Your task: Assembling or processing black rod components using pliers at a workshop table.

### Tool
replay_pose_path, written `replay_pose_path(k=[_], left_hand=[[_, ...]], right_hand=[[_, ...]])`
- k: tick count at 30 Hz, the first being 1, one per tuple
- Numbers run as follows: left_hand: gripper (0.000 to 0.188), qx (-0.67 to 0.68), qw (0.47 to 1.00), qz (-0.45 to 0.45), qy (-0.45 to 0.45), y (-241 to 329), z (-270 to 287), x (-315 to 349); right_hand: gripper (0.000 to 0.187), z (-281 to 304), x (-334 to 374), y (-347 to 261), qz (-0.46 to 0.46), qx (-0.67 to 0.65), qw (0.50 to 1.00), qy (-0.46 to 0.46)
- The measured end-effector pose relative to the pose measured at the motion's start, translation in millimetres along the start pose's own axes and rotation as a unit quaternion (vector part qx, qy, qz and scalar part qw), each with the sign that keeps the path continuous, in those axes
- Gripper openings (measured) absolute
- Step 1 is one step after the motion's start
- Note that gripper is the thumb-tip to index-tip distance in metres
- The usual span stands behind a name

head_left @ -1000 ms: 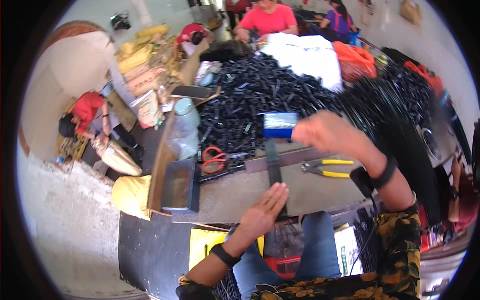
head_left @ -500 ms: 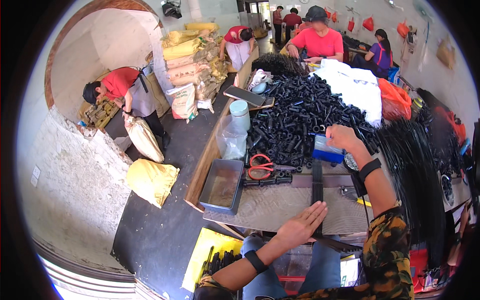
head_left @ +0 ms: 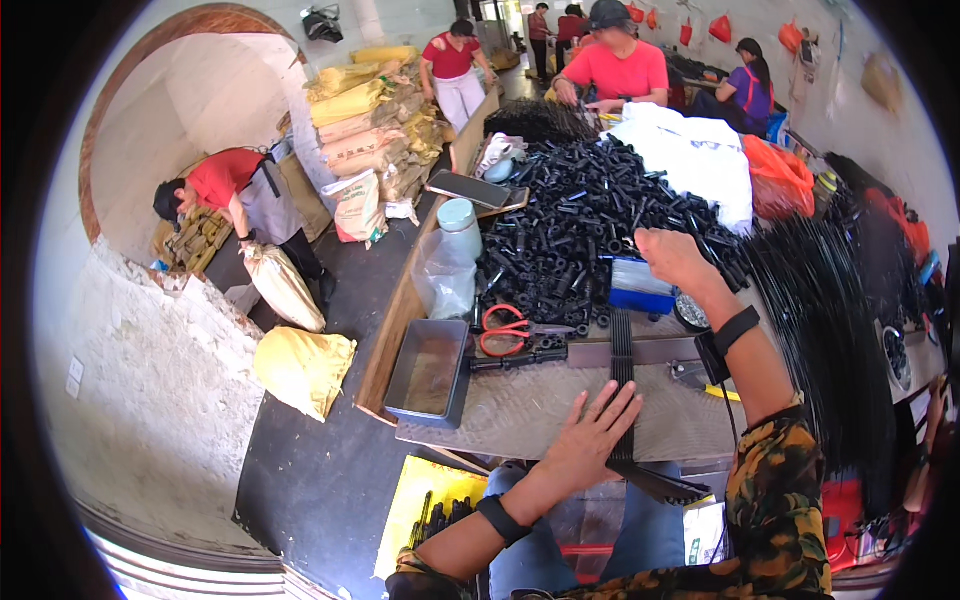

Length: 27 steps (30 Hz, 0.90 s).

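Observation:
My left hand (head_left: 590, 436) lies flat with its fingers spread, its fingertips at a bundle of thin black rods (head_left: 622, 350) that runs over the board's front edge. My right hand (head_left: 675, 260) is curled, just above a small blue box (head_left: 640, 298) with clear or whitish contents. Whatever the right fingers hold, if anything, is hidden. The rods pass across a flat metal bar (head_left: 590, 354). Beside the blue box stands a round dish of small bright pieces (head_left: 690, 312).
A heap of black tubular parts (head_left: 580, 220) covers the bench. Red-handled scissors (head_left: 505, 330), a grey tray (head_left: 430, 372) and a pale blue jar (head_left: 459, 230) lie to the left. Long black rods (head_left: 820, 350) hang at the right. Several people work around; sacks (head_left: 365, 130) are stacked behind.
My left fingers have spread apart. My right hand has risen slightly over the blue box. The whole view has shifted a little. A bent person near the sacks has straightened up.

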<state>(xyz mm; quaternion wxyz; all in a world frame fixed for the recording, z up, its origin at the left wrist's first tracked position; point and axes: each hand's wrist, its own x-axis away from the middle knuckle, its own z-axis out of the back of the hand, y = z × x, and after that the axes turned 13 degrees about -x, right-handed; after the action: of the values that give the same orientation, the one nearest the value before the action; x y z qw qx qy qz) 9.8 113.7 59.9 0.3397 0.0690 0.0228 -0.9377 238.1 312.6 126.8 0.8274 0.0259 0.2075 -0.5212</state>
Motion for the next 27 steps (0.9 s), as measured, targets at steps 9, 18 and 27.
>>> replay_pose_path(k=[9, 18, 27], left_hand=[[0.097, -0.031, 0.999, -0.021, 0.002, -3.4, -3.1, -5.8], [0.094, -0.099, 0.995, 0.004, 0.000, 4.9, 4.9, -8.3], [0.097, -0.077, 0.997, 0.001, 0.001, 18.4, 1.9, 14.5]], right_hand=[[0.002, -8.6, 96.4, -44.2, -0.001, -0.166, 0.986, -0.018], [0.024, -9.3, 103.3, -34.7, 0.056, -0.126, 0.990, -0.038], [0.030, -5.1, 105.6, -35.2, 0.059, -0.118, 0.990, -0.046]])
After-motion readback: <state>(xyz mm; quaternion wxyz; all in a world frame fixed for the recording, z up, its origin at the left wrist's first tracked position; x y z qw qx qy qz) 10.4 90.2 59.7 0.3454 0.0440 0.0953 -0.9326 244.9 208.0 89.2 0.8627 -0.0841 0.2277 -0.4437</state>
